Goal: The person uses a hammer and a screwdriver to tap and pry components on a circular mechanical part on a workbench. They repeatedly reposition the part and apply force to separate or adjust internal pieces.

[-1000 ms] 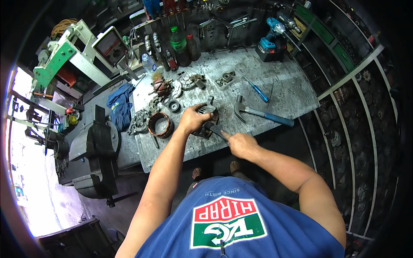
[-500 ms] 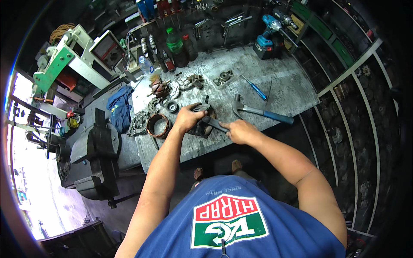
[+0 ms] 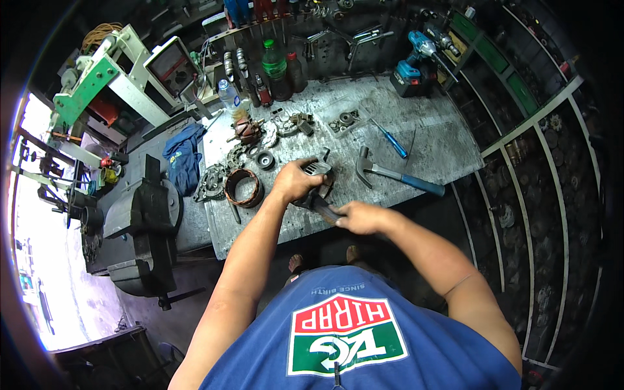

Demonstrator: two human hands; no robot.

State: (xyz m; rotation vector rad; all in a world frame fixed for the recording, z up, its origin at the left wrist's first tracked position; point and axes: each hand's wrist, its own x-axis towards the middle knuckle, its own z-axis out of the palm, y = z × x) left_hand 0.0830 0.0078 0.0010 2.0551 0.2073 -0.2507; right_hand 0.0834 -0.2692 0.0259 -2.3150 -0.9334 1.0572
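Note:
My left hand (image 3: 297, 182) is closed on a slotted grey metal housing (image 3: 317, 169), steadying it over the near part of the workbench. In my right hand (image 3: 364, 218) is a dark, flat-handled tool (image 3: 325, 209), its far end against or just under the housing; that end is hidden, so its kind does not show. Left of my left hand lies a copper-wound stator ring (image 3: 242, 173), with a small round pulley (image 3: 264, 160) behind it. A claw hammer (image 3: 404, 177) with a blue grip rests to the right, near a blue-handled screwdriver (image 3: 394, 144).
A large dark bench vise (image 3: 143, 218) stands at the left, beside a blue cloth (image 3: 183, 159). Metal parts and a rotor (image 3: 244, 127) are spread behind my hands. Bottles (image 3: 275, 68) and a teal cordless power tool (image 3: 408, 73) stand at the back. Shelves (image 3: 520, 159) line the right.
The housing and my left hand have shifted slightly right relative to the bench. My right hand has drawn nearer to me, with the dark tool tilted more steeply. The hammer stays put.

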